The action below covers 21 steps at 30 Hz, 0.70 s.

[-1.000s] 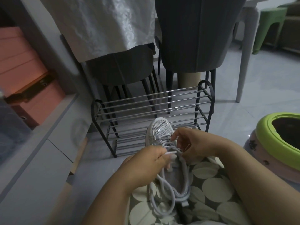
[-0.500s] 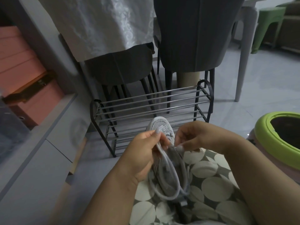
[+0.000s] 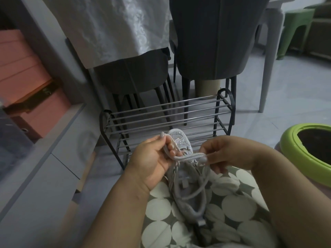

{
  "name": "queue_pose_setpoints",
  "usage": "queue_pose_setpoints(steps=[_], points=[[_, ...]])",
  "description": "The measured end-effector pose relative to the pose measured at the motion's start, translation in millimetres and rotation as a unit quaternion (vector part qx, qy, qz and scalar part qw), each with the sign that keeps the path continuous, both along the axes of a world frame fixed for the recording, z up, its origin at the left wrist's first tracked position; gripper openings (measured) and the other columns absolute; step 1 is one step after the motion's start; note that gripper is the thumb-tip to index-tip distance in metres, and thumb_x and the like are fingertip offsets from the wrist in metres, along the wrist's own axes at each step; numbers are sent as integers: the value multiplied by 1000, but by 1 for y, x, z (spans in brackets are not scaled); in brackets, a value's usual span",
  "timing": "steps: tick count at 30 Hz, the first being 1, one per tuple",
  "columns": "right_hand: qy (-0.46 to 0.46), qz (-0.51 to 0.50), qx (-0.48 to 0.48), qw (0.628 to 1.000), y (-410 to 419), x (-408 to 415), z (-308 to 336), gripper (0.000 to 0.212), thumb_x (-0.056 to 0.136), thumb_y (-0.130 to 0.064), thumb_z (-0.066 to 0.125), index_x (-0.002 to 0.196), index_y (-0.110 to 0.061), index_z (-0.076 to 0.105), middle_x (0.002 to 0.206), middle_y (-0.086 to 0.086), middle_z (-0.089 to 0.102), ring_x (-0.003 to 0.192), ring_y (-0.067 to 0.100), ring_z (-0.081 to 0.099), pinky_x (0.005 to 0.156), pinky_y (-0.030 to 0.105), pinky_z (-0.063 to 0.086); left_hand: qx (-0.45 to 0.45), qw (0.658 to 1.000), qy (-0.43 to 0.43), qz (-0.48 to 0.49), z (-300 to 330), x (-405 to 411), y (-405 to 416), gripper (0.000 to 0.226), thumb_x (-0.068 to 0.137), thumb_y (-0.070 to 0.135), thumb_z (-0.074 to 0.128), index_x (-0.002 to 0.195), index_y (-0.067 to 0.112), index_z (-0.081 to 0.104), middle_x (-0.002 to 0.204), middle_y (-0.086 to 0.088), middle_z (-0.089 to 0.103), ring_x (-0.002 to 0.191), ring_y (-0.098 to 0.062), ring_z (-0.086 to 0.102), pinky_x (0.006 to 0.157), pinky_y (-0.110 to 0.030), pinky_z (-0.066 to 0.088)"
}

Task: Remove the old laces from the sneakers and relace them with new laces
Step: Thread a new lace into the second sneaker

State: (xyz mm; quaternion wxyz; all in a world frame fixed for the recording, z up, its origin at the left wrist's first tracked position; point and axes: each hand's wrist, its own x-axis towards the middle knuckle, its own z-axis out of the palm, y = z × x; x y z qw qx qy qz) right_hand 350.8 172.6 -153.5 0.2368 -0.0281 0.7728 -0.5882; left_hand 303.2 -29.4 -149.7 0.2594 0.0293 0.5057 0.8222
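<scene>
Head view shows the sneaker point(image 3: 184, 178) lying on the person's lap, on a garment with pale dots point(image 3: 232, 204); its long axis runs from the toe at 12 o'clock to the heel at 6 o'clock. A grey lace point(image 3: 189, 157) crosses the upper part of the sneaker nearly level, along the 9-to-3 o'clock line, so it lies square across the shoe's long axis. The left hand point(image 3: 152, 158) sits at 9 o'clock of the eyelet rows and pinches one end of this span between thumb and curled fingers, with the lace rising past the fingertips. The right hand point(image 3: 222, 154) sits at 3 o'clock and pinches the other end, fingers curled around it. Both hands are about equally near the eyelets, each just beside its own row. Slack loops of the lace hang toward 6 o'clock over the tongue and heel opening. Whether this lace is the old or the new one cannot be told. Judged from this layout, the coming pull runs sideways, outward from the eyelets. A metal shoe rack point(image 3: 166, 120) stands on the floor at 12 o'clock beyond the toe, and a green-rimmed tub point(image 3: 295, 153) lies at 3 o'clock.
</scene>
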Motion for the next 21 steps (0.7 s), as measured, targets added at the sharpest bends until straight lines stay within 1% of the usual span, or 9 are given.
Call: queue_pose_setpoints(steps=[3,6,7,9,11,14,16,18,21], points=[[-25,-34,-67,997,2,-3,-1,20,74,-16,65,81,-1,56,70,16,61,55,18,62,52,23,53,-147,984,98,7,-4,1,-4,33,102,17,39,74,7,55,61,-3,48,56,-14,44,61,-27,41],[-37,-76,-184,979,-2,-5,-2,15,76,-10,58,84,3,55,74,21,60,59,22,63,54,25,55,-265,946,185,-18,-9,4,-7,39,101,18,41,67,16,59,62,3,54,63,-15,49,69,-30,44],[-33,-88,-208,974,-3,-6,-3,16,76,-9,58,85,3,55,72,20,59,59,21,62,53,24,55,-326,917,229,-31,-11,6,-9,41,101,20,43,63,21,59,69,4,56,68,-15,51,73,-32,43],[-24,-114,-216,969,-4,-6,-3,16,75,-10,59,84,4,58,70,17,57,58,19,58,51,22,53,-449,829,330,-44,-14,10,-12,39,99,23,47,62,26,61,89,5,53,83,-12,53,79,-27,41],[-15,-133,-182,974,-6,-6,-3,17,71,-13,62,79,2,62,63,11,54,53,15,52,46,20,47,-495,778,381,-66,-16,14,-17,32,97,26,50,69,28,64,97,8,46,91,-4,50,82,-19,39],[-12,-131,-113,985,-10,-3,-3,15,71,-16,64,73,-1,64,51,4,50,44,10,43,40,18,37,-525,739,397,-143,-23,23,-21,25,95,37,51,72,35,62,93,12,46,89,-5,52,86,-34,46],[-17,-115,-78,990,-13,-1,-2,15,80,-12,64,67,-5,65,47,3,52,39,9,44,37,17,37,-558,693,427,-163,-26,29,-18,24,94,39,50,71,38,56,93,10,48,87,-12,53,82,-35,46],[-9,-100,-21,995,-16,0,-1,20,83,-14,66,65,-7,65,48,3,56,39,10,48,39,18,40,-590,641,457,-180,-27,36,-12,19,97,29,47,84,29,61,105,5,54,95,-19,53,77,-23,38],[10,-86,43,995,-23,1,-4,12,81,-13,72,74,-4,67,53,4,62,44,11,57,45,21,47,-613,606,470,-190,-32,44,-4,18,98,14,45,107,9,61,119,-8,53,104,-22,51,71,-18,27]])
